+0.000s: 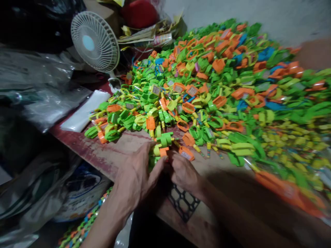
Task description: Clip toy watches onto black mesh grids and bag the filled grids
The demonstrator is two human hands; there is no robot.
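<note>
My left hand (137, 168) is closed round a small bunch of plastic toy pieces (164, 138) in green, yellow and orange, which look like toy watches. My right hand (184, 174) is beside it, its fingers curled in against the same bunch. What the right fingertips pinch is hidden. Both hands are close together above the table's near edge. Just beyond them, an orange toy piece (186, 153) lies on the table (139, 137). Under my right wrist is a black openwork plastic grid (184, 203).
A large heap of similar toy pieces (196, 72) covers the back and right of the table. Small yellow pieces (292, 144) lie at the right. A white fan (95, 43) stands at the back left, near clear plastic bags (84, 112). Filled sacks (77, 193) sit below the left edge.
</note>
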